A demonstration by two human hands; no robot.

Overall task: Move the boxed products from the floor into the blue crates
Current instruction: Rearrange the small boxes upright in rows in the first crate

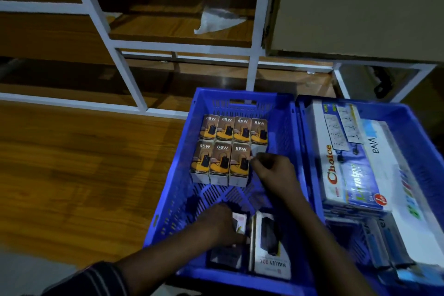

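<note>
- Right hand [271,167]: fingers pinch a 65W box [258,150], seating it to finish the row.
- Left hand [222,226]: fingers curled on a small box [239,222], squaring it against the crate [168,199] wall.

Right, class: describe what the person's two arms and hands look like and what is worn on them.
Both hands are bare, with no gloves. The left hand comes from a forearm whose dark sleeve with thin pale stripes is pushed up. The right hand has a bare forearm; no sleeve is in view.

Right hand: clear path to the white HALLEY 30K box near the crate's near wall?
Probably yes. The right hand is inside the blue crate by the 65W boxes; the HALLEY 30K box lies uncovered, the left hand just beside it.
</note>
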